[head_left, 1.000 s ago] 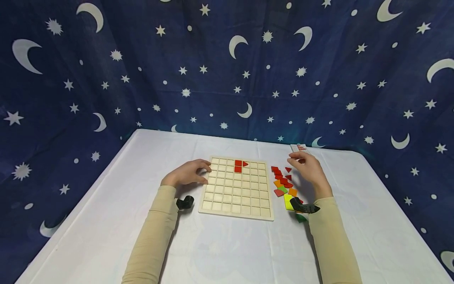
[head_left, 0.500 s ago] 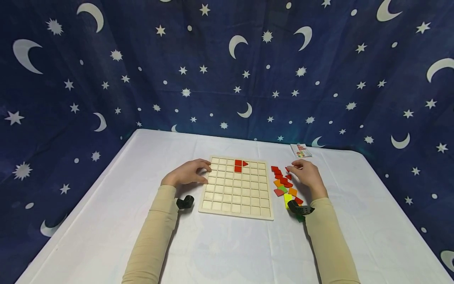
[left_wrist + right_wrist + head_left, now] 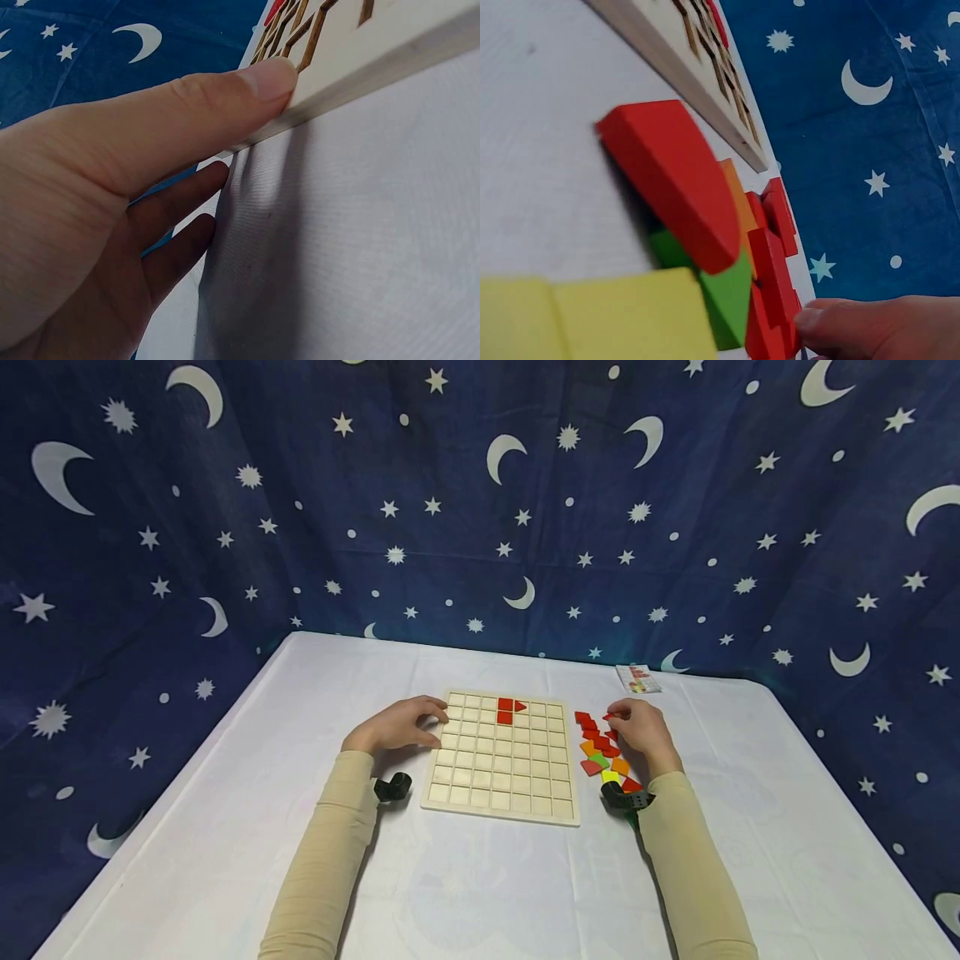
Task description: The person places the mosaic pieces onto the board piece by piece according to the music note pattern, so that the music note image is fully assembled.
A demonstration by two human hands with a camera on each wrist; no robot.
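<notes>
A pale wooden grid board (image 3: 495,768) lies on the white table; two red square tiles (image 3: 505,717) and a red triangle tile (image 3: 521,706) sit in its far cells. At the board's left edge rests my left hand (image 3: 397,724), fingers apart. In the left wrist view its thumb (image 3: 225,94) touches the board's rim. My right hand (image 3: 645,731) is at the far end of the loose tiles, its fingertips pinching a small red triangle tile (image 3: 609,716), mostly covered. Only the thumb side of that hand (image 3: 877,322) shows in the right wrist view.
Loose red tiles (image 3: 591,732), orange tiles (image 3: 620,767), a green tile (image 3: 598,761) and yellow tiles (image 3: 610,777) lie right of the board. A printed pattern card (image 3: 638,679) is at the table's back. A starry blue cloth (image 3: 450,510) hangs behind.
My right hand has come back from beside the card to the red tiles, and its fingertips have closed on the small red triangle. The left hand stays at the board's edge.
</notes>
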